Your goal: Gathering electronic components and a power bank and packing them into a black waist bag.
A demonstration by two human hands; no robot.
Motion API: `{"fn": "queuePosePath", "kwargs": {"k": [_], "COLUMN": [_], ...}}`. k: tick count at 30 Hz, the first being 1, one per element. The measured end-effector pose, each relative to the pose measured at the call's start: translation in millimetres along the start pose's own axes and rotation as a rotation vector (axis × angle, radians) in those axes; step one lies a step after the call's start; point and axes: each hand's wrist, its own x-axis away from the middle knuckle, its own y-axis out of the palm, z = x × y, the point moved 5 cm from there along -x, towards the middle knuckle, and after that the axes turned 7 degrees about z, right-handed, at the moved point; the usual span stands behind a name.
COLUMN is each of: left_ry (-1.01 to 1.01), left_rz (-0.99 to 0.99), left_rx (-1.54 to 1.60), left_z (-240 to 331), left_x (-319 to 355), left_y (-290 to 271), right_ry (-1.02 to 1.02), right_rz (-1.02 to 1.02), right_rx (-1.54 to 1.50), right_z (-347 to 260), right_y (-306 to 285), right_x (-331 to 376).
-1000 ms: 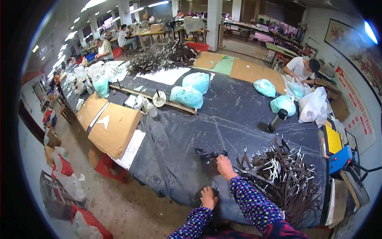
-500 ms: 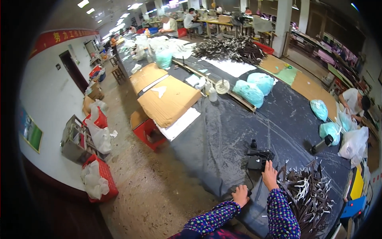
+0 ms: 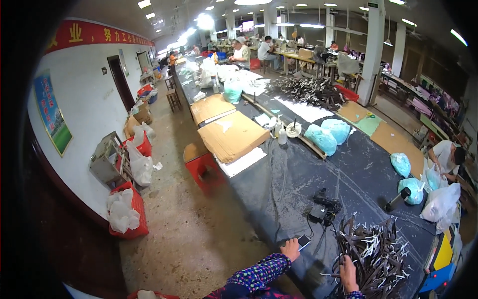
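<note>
My left hand (image 3: 290, 249) rests at the table's near edge with its fingers curled at the side of a small dark phone-like device (image 3: 303, 241) with a pale screen. It seems to grip the device's near end. My right hand (image 3: 348, 273) lies over the left side of a heap of dark brown fabric strips with white ends (image 3: 377, 254). Its fingers are stretched out, and no strip shows plainly in them. Beyond both hands, a black box-shaped device with cables (image 3: 318, 213) sits on the dark table (image 3: 259, 199).
A black cylinder (image 3: 397, 199) and blue-green bags (image 3: 321, 139) stand farther out. Brown cardboard (image 3: 234, 137) lies at the left edge of the table above a red stool (image 3: 201, 172). A person (image 3: 444, 157) works at the far right. Red baskets (image 3: 139, 214) line the left wall.
My right hand has left the black device and come back to the strips. My left hand has shifted slightly left and nearer, and the pale screen now shows. The view has tilted up.
</note>
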Motion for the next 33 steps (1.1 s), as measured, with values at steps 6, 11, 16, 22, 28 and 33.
{"fn": "queuePosePath", "kwargs": {"k": [6, 11, 16, 22, 28, 33], "left_ry": [-0.077, -0.124, -0.121, -0.078, -0.021, -0.002], "left_rz": [-0.074, 0.078, 0.030, -0.009, -0.139, -0.217], "left_rx": [0.064, 0.207, 0.296, 0.199, 0.194, 0.225], "left_z": [21.7, 17.9, 21.4, 3.2, -2.7, -11.0], "left_x": [25.3, 39.8, 31.6, 30.2, 19.2, 12.3], "left_y": [13.0, 3.5, -11.8, -21.9, -29.6, -17.9], "right_ry": [0.339, 0.492, 0.419, 0.026, -0.110, 0.481], "right_rz": [0.028, -0.183, -0.169, -0.018, -0.084, 0.107], "right_rx": [-0.211, -0.466, -0.214, -0.048, 0.010, 0.177], "right_z": [84.0, 77.1, 93.6, 33.1, 38.4, 106.9], "right_y": [-71.7, -65.4, -62.5, -42.4, 77.2, 160.1], "right_x": [48.2, 129.4, 119.2, -33.6, -190.9, -256.2]}}
